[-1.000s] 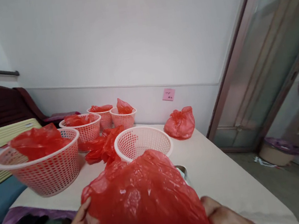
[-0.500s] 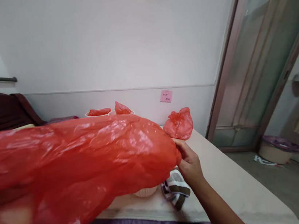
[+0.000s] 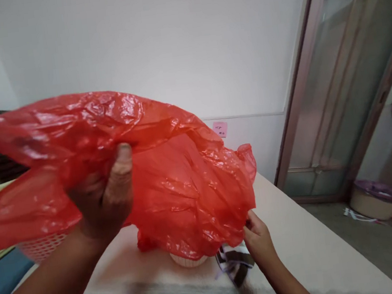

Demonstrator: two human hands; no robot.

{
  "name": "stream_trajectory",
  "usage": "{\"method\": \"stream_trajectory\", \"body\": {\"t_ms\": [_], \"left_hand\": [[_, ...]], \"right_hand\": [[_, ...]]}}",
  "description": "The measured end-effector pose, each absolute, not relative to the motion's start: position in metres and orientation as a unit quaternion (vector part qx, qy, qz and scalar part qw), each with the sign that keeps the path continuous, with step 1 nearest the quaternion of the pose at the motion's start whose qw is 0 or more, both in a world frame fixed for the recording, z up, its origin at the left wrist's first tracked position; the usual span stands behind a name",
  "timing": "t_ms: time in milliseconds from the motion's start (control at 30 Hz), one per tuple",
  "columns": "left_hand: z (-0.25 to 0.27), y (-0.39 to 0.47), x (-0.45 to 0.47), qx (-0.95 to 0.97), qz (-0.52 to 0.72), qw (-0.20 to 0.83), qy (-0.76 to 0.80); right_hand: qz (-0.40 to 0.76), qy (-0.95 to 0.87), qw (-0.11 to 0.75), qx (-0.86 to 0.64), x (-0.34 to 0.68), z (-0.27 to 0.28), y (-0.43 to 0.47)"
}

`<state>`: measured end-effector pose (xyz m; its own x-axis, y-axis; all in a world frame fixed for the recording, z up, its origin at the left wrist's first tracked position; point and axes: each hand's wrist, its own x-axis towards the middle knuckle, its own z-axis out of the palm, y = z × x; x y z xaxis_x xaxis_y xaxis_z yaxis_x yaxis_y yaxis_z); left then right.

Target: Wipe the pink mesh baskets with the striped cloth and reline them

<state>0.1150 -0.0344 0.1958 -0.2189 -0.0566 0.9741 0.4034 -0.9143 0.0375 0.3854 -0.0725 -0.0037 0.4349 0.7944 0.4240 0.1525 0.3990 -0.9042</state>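
A large, thin red plastic bag [image 3: 186, 182] spreads across the middle of the view, held in the air above the table. My left hand [image 3: 103, 193] grips the bag from its left part, thumb outside and the other fingers behind or inside the red film. At the bag's lower right edge, my right hand [image 3: 256, 235] pinches the plastic. Below the bag, a striped cloth [image 3: 235, 262] in brown, white and grey lies on the table. Partly covered by the plastic is a pale round ribbed container [image 3: 188, 260].
The white table [image 3: 302, 244] has a purple edge below. A knotted red bag [image 3: 246, 154] stands behind the held one. At left is a pink perforated basket [image 3: 45, 246]. A pink note [image 3: 220, 128] is on the wall. A lined bin [image 3: 376, 202] stands on the floor at right.
The bag, stretched long to the left before, is now bunched and raised. My left hand has come into clear view from the left, closer to my right hand. The far bowls are now hidden.
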Motion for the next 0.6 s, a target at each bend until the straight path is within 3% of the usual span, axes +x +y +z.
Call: {"method": "stream_trajectory", "body": {"t_ms": [133, 600], "left_hand": [[0.209, -0.01, 0.126, -0.642, -0.721, 0.231, -0.124], [0.243, 0.023, 0.136, -0.643, -0.728, 0.224, -0.086]], "right_hand": [[0.252, -0.454, 0.68, -0.517, 0.386, -0.016, -0.075], [0.288, -0.406, 0.688, -0.528, 0.356, -0.039, -0.065]]}}
